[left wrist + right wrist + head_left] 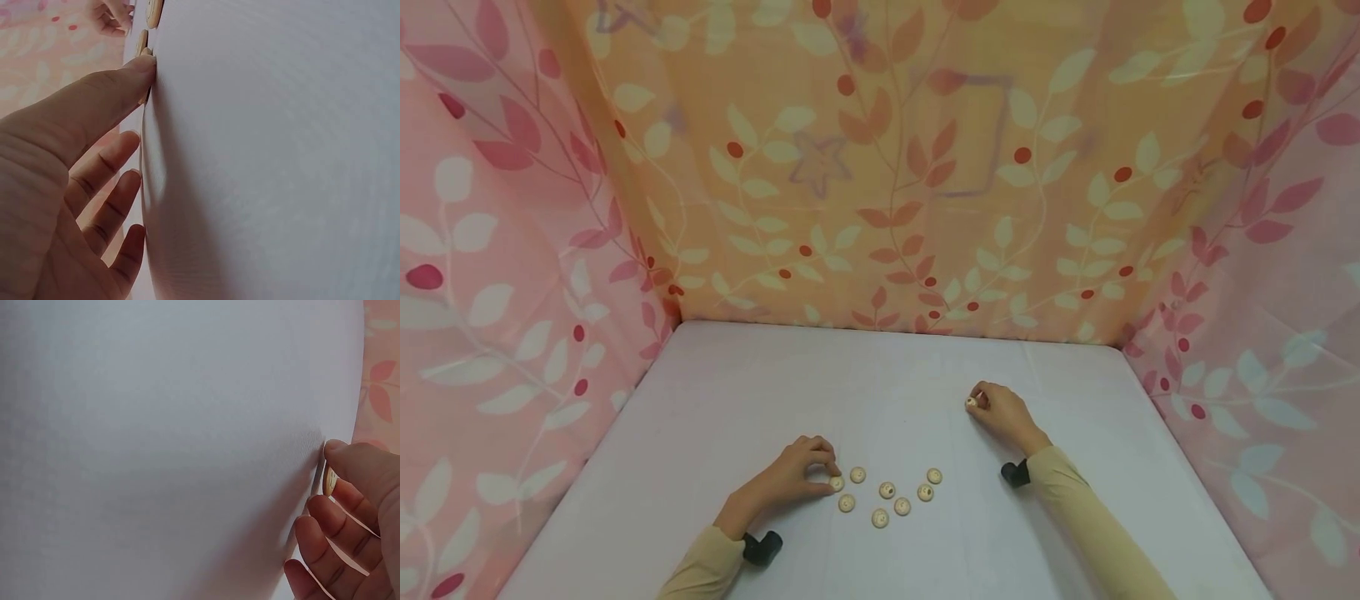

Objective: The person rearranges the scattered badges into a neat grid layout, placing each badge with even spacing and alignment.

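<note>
My left hand (793, 471) is at the left end of a loose group of small round wooden discs. Its thumb and forefinger pinch one pale disc (837, 483) at table level; in the left wrist view the thumb (115, 90) covers most of it. Farther back and to the right, my right hand (1002, 411) holds another disc (972, 402) between thumb and fingers. That disc (329, 480) appears edge-on in the right wrist view, close to the tabletop. Between the hands lie several more discs, among them a front one (880, 518) and a right-hand one (934, 476), some with dark marks.
The discs lie on a white cloth-covered table (775, 375). Patterned curtains enclose it, an orange one (895, 250) behind and pink ones at the left (512, 333) and right (1262, 333). Black wrist cameras sit at the left (763, 548) and right (1015, 474) cuffs.
</note>
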